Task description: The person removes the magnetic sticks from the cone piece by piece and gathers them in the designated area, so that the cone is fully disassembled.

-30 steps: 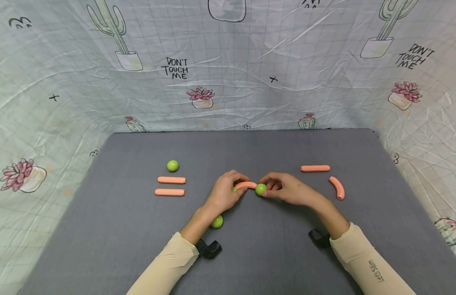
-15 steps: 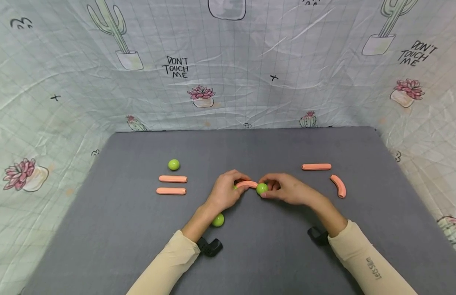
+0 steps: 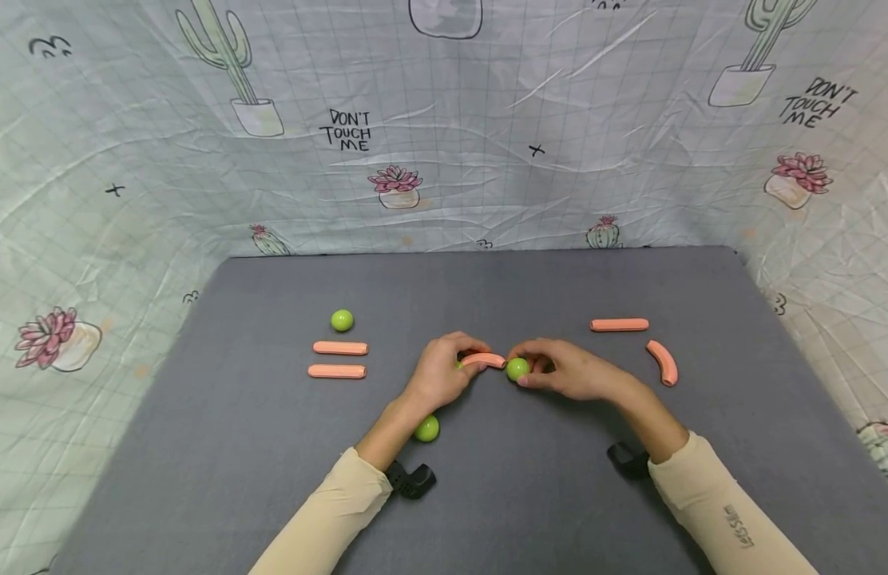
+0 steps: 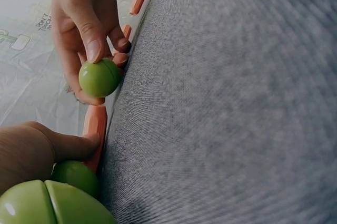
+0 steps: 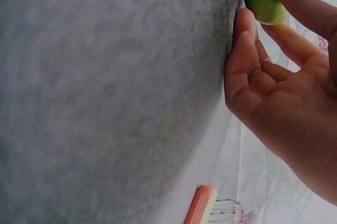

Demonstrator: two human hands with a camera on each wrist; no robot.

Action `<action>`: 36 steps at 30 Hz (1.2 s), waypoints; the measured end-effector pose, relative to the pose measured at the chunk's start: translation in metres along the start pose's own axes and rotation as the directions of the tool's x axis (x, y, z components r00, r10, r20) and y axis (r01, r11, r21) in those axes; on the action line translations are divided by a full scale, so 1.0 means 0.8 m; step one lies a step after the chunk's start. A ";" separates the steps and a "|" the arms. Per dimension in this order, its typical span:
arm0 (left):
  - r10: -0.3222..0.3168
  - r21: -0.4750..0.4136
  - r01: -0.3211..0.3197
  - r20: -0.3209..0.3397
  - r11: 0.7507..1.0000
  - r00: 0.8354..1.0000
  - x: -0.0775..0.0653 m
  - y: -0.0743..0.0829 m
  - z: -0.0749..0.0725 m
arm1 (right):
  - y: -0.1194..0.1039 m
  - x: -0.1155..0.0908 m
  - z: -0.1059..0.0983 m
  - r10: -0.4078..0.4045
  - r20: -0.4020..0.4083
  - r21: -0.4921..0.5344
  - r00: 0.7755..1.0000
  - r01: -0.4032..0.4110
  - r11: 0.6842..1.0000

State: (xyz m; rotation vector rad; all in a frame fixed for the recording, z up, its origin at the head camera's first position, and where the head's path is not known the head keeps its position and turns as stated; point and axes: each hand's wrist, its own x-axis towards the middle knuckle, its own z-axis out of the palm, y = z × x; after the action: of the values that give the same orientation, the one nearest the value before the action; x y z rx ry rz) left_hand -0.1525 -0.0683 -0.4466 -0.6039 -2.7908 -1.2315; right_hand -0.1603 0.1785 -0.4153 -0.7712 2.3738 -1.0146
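Your left grip (image 3: pixel 440 369) pinches a curved orange stick (image 3: pixel 490 360); your right grip (image 3: pixel 569 371) pinches a green ball (image 3: pixel 517 369) beside it; loosened early, the ball could roll.

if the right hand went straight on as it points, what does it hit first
Likely the curved orange stick held by the left hand: the green ball pinched in the right hand would meet its end first, though whether a gap separates them is unclear.
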 end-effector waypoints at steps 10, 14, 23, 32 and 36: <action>0.010 -0.004 -0.010 -0.003 1.000 1.000 -0.002 0.000 0.001 | 0.003 -0.002 -0.010 0.021 -0.010 0.059 1.000 -0.020 0.998; 0.022 0.003 -0.022 0.014 1.000 1.000 -0.005 0.001 0.001 | 0.001 0.002 -0.010 0.026 -0.054 0.058 0.998 -0.023 0.998; 0.034 0.034 -0.035 0.018 0.999 0.999 -0.008 0.004 -0.001 | -0.007 0.016 -0.016 0.059 -0.112 0.109 0.992 -0.047 0.993; -0.010 0.080 0.006 0.045 0.997 0.999 -0.017 0.007 -0.008 | -0.008 0.026 -0.020 0.059 -0.136 0.096 0.989 -0.046 0.994; -0.027 0.055 0.023 0.061 0.998 0.998 -0.020 0.002 -0.011 | -0.010 0.031 -0.017 0.039 -0.144 0.087 0.989 -0.027 0.996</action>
State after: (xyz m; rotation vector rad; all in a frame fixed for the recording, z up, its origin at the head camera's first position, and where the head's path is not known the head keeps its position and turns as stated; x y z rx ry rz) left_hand -0.1386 -0.0790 -0.4425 -0.6156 -2.8801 -1.1559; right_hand -0.1847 0.1649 -0.4052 -0.6448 2.4384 -1.1857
